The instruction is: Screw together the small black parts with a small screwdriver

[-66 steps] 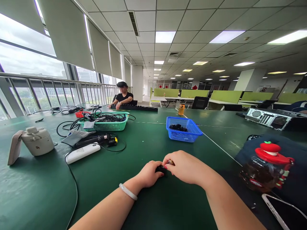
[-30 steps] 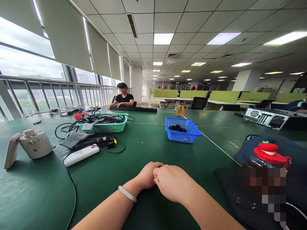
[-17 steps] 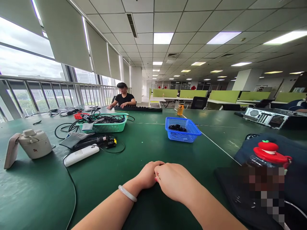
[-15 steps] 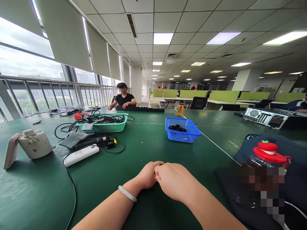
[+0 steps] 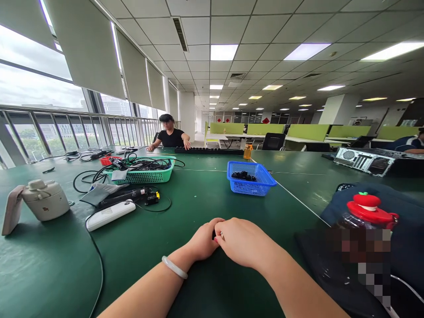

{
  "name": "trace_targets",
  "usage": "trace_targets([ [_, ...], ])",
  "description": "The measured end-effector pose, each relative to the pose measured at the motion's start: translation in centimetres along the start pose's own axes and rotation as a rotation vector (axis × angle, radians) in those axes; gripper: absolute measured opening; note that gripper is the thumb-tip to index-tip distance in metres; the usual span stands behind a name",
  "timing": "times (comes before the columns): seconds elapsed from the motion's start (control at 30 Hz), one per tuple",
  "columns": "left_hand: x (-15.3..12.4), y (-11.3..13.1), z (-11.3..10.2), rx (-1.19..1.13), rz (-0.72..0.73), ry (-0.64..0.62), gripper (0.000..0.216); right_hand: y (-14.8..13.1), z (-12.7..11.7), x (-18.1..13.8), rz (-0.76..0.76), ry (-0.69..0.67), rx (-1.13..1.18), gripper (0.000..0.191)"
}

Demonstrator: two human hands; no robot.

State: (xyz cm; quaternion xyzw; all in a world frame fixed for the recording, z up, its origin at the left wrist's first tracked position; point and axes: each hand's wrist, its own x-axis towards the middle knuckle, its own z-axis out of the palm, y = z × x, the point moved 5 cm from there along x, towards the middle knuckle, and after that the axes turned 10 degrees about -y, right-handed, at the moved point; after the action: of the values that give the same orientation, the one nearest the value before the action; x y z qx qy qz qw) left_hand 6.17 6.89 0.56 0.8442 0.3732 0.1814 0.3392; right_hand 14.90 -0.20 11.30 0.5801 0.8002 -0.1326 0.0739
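My left hand, with a pale bangle at its wrist, is closed low over the green table. Against it presses my right hand, fingers curled inward and a red nail showing. A small dark patch shows between the two hands; what it belongs to is hidden by the fingers. Beyond them stands a blue plastic basket holding several small black pieces.
Left are a green basket of black cables, a white power strip and a cream jug. Right are a red-lidded bottle and a metal computer case. A co-worker sits behind a long black bar.
The co-worker's hand and the long black bar have shifted right, the bar now reaching the orange bottle. My hands stay together, with a little more of the dark patch showing between them.
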Motion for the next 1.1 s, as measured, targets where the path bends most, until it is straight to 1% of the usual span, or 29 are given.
trace_targets([
  [0.1,0.1,-0.5,0.0,-0.028,0.008,0.051,0.041,0.5,-0.3,0.1,-0.002,0.030,0.011,0.028],
  [0.2,0.1,-0.7,0.0,-0.034,-0.018,0.051,0.034,1.1,-0.6,0.2,0.011,0.050,0.031,0.027],
  [0.33,0.1,-0.4,0.0,-0.014,-0.028,0.047,0.032,1.6,-0.9,0.1,0.034,0.062,0.055,0.027],
  [0.57,0.1,-0.7,0.0,0.002,-0.057,0.037,0.038,2.4,-1.1,0.2,0.042,0.089,0.115,0.027],
  [0.7,0.2,-0.8,0.1,-0.006,-0.065,0.025,0.037,3.0,-1.4,0.3,0.027,0.115,0.175,0.026],
  [0.8,0.3,-0.7,0.1,-0.017,-0.043,0.021,0.038,3.6,-1.4,0.6,0.024,0.102,0.236,0.024],
  [0.97,0.4,-0.9,0.1,-0.031,-0.038,0.025,0.042,4.9,-1.2,1.2,0.069,0.059,0.390,0.021],
  [1.1,0.3,-0.8,0.1,-0.027,-0.021,0.020,0.048,5.4,-1.2,1.5,0.084,0.080,0.419,0.021],
])
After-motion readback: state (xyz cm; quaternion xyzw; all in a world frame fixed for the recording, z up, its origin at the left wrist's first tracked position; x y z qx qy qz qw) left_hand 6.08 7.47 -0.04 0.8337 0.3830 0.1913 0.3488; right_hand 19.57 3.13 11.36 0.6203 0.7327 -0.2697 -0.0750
